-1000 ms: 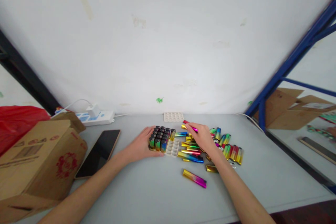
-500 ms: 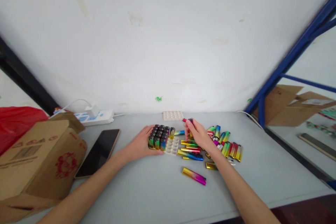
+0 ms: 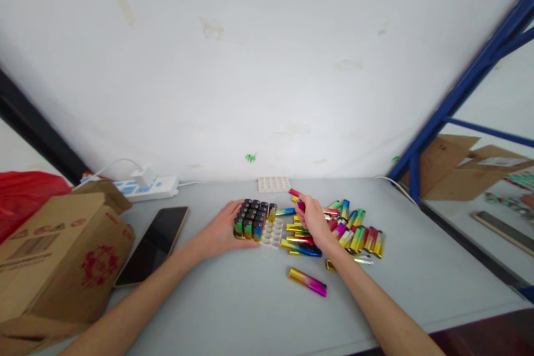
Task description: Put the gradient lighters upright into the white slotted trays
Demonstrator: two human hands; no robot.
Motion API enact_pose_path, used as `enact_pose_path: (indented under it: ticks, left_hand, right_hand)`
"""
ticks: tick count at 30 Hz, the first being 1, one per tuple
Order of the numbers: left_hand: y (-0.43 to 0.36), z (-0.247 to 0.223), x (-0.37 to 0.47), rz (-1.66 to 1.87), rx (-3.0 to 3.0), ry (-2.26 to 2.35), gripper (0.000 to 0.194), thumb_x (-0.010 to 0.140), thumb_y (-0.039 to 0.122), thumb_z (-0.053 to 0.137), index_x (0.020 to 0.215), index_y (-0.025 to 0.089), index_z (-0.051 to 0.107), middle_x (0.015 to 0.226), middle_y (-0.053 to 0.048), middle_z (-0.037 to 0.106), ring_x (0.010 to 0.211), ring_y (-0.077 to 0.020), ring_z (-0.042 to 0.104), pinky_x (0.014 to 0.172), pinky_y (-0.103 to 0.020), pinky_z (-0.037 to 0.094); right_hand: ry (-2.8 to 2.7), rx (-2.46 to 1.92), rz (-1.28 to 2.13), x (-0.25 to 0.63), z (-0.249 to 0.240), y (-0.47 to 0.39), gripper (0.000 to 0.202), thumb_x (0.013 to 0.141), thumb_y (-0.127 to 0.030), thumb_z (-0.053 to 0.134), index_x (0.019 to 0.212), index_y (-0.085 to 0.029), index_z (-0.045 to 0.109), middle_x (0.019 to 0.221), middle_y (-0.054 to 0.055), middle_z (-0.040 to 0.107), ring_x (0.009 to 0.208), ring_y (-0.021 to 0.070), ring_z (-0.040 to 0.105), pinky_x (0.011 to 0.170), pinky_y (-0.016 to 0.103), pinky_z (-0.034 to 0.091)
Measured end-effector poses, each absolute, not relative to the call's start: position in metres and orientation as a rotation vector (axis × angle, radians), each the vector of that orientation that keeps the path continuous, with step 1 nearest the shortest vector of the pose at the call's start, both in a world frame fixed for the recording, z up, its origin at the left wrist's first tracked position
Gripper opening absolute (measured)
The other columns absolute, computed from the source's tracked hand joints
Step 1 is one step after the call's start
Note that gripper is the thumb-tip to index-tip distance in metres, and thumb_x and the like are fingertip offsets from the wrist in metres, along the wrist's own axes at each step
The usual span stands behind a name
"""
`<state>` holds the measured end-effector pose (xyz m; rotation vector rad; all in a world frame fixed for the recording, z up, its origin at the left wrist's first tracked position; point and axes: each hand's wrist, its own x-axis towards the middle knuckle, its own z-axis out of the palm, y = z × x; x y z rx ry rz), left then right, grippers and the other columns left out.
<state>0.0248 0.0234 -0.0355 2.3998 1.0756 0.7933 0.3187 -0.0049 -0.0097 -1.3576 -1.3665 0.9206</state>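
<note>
My left hand [image 3: 225, 229] is closed around the left side of a white holed tray [image 3: 273, 233], its thumb along the near edge. Several shiny cigarette lighters [image 3: 249, 219] stand upright in the tray's left part, black tops up. One more lighter [image 3: 272, 212] stands at the back of the following column; the holes to its right and front are bare. My right hand [image 3: 314, 221] is over the loose pile, fingers pinched on a lighter [image 3: 301, 205] whose magenta end shows at the fingertips. Beneath and right of it lie several loose metallic lighters [image 3: 359, 238].
A second white holed tray [image 3: 273, 184] lies by the wall. A yellow-purple lighter [image 3: 307, 281] lies apart in front. On the left are a phone [image 3: 152, 246], a cardboard box [image 3: 62, 256] and a power strip [image 3: 154, 188]. A blue metal frame [image 3: 454, 89] rises at right.
My right hand has turned and dipped slightly, and the lighter at its fingertips now shows a magenta end. My left hand keeps its hold on the tray. The view has shifted a little.
</note>
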Motion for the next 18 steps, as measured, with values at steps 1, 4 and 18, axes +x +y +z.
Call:
enact_pose_path:
  ticks: [1,4,18]
  left_hand:
    - [0.023,-0.035,0.025,0.799,2.396,1.074,0.098,0.065,0.055,0.102,0.150,0.030,0.061,0.152,-0.010,0.068,0.140,-0.0370,0.064,0.127,-0.050,0.050]
    - [0.023,-0.035,0.024,0.810,2.390,1.073,0.099,0.064,0.056,0.102,0.150,0.030,0.062,0.151,-0.010,0.068,0.139,-0.0378,0.065,0.127,-0.051,0.049]
    - [0.023,-0.035,0.026,0.804,2.393,1.056,0.102,0.066,0.059,0.102,0.152,0.025,0.060,0.152,-0.012,0.067,0.141,-0.0394,0.063,0.129,-0.053,0.047]
  right_hand:
    - [-1.349,-1.370,0.920,0.319,-0.009,-0.005,0.056,0.102,-0.070,0.038,0.066,-0.028,0.049,0.046,-0.006,0.031,0.043,0.0155,0.033,0.042,0.029,0.027]
    - [-1.308,-1.380,0.931,0.318,-0.007,-0.006,0.061,0.102,-0.075,0.037,0.066,-0.027,0.051,0.047,-0.005,0.034,0.045,0.0165,0.037,0.044,0.030,0.030]
    - [-1.935,-1.176,0.284,0.327,0.017,-0.022,0.038,0.108,-0.056,0.056,0.094,-0.024,0.070,0.102,0.012,0.074,0.100,0.0282,0.071,0.094,0.042,0.058]
